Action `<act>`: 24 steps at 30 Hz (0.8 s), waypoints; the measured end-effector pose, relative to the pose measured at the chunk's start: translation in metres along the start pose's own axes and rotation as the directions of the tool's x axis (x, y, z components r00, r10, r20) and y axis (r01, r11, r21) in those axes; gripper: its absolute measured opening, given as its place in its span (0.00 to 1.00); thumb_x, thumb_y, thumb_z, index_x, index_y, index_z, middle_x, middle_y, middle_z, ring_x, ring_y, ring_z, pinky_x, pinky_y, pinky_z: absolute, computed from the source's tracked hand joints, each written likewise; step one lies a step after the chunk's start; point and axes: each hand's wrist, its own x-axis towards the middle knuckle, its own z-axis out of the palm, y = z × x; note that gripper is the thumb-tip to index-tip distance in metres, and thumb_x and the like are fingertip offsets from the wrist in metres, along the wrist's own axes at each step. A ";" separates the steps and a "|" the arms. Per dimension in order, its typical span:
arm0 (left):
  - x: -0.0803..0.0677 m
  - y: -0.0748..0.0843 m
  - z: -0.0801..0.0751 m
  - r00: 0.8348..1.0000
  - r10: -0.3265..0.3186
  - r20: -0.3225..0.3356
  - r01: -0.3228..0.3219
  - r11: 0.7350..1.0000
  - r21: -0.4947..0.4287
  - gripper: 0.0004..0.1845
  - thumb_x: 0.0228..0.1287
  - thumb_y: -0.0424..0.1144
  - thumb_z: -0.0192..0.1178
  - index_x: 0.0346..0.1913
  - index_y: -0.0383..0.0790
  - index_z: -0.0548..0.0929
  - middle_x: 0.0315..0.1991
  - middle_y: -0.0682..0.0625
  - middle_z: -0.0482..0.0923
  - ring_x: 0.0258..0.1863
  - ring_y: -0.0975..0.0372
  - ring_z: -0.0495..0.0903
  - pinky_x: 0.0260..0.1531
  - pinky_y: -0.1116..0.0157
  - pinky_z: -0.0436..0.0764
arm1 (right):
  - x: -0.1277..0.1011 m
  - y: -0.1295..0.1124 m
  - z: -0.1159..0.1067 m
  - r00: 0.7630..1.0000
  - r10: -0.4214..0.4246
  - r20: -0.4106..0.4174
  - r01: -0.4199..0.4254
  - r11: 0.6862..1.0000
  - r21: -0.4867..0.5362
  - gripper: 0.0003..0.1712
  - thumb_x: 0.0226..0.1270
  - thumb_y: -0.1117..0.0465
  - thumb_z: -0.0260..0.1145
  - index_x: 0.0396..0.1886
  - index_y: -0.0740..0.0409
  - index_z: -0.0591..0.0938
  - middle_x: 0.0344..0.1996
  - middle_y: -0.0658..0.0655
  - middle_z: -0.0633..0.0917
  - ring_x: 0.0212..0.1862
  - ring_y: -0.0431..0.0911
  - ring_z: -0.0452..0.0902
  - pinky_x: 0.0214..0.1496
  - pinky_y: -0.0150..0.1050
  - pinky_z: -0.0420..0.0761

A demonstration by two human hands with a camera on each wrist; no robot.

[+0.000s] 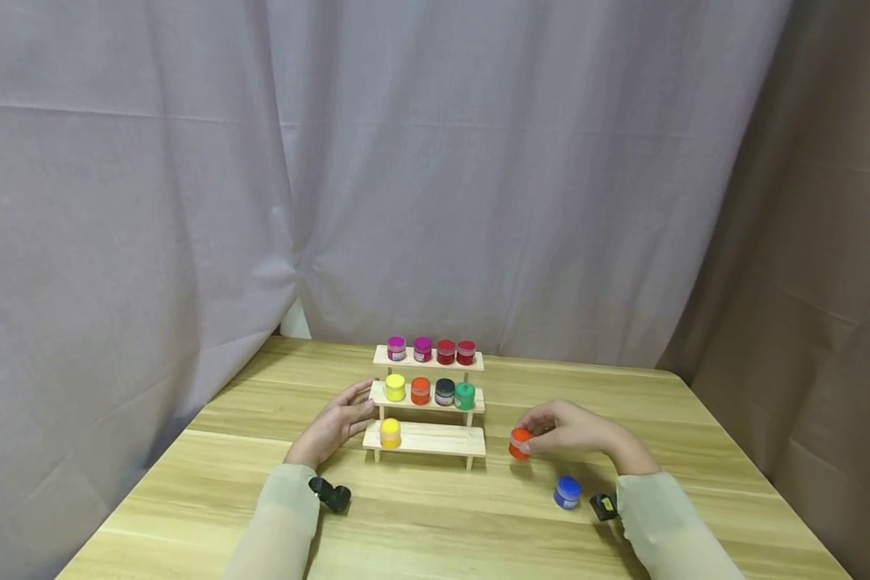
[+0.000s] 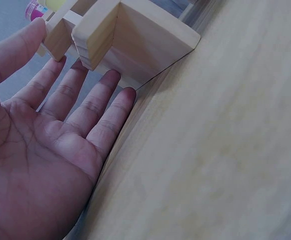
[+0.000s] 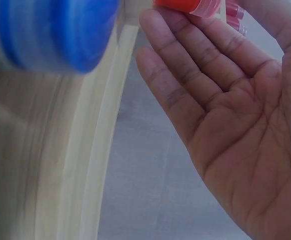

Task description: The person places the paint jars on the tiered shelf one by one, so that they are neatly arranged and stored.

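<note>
My right hand (image 1: 571, 428) pinches a small paint jar with an orange lid (image 1: 519, 437) between thumb and fingers, just right of a three-tier wooden stand (image 1: 438, 439). In the right wrist view, the orange jar (image 3: 183, 4) shows at the fingertips, partly cut off by the frame. My left hand (image 1: 339, 425) is beside the stand's left end, fingers extended. The left wrist view has those fingertips right at the stand's wooden legs (image 2: 98, 40), palm facing the camera. A blue paint jar (image 1: 568, 492) stands on the table near my right wrist.
Purple jars (image 1: 396, 349) and red jars (image 1: 445, 352) line the top tier. On the middle tier stand yellow (image 1: 395, 387), orange (image 1: 420, 391), black (image 1: 445, 392) and green (image 1: 465, 396) jars. A yellow-orange jar (image 1: 390, 433) sits at the bottom tier's left. Grey curtains (image 1: 478, 201) hang behind the table.
</note>
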 end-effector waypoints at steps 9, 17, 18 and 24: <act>-0.001 0.002 0.000 1.000 -0.002 0.006 0.002 1.000 -0.004 0.33 0.68 0.40 0.55 0.74 0.51 0.58 0.75 0.43 0.55 0.71 0.51 0.62 0.72 0.51 0.64 | 0.011 -0.012 0.002 1.000 -0.021 0.016 0.021 1.000 -0.006 0.15 0.60 0.50 0.70 0.46 0.46 0.84 0.38 0.48 0.88 0.42 0.42 0.84 0.44 0.32 0.83; -0.001 0.001 0.001 1.000 0.002 0.007 -0.002 1.000 -0.002 0.33 0.69 0.39 0.54 0.75 0.51 0.57 0.74 0.42 0.56 0.71 0.52 0.62 0.72 0.51 0.63 | 0.023 -0.016 0.006 0.999 -0.033 0.016 0.033 0.999 -0.014 0.14 0.60 0.50 0.70 0.46 0.45 0.84 0.38 0.47 0.88 0.42 0.42 0.83 0.44 0.32 0.83; -0.001 0.001 0.001 1.000 0.001 0.005 -0.001 1.000 -0.003 0.33 0.69 0.39 0.54 0.75 0.51 0.57 0.74 0.43 0.56 0.71 0.52 0.62 0.72 0.51 0.63 | 0.024 -0.017 0.006 0.999 -0.029 0.019 0.029 1.000 -0.008 0.14 0.60 0.50 0.70 0.46 0.45 0.84 0.38 0.47 0.88 0.42 0.42 0.83 0.44 0.32 0.83; -0.001 0.001 0.001 1.000 0.004 -0.001 -0.004 1.000 0.001 0.33 0.68 0.39 0.54 0.74 0.52 0.58 0.74 0.43 0.56 0.70 0.51 0.62 0.72 0.51 0.64 | 0.030 -0.024 0.007 0.999 -0.037 0.029 0.037 0.999 0.000 0.13 0.61 0.50 0.69 0.46 0.43 0.84 0.38 0.47 0.88 0.42 0.44 0.83 0.44 0.33 0.83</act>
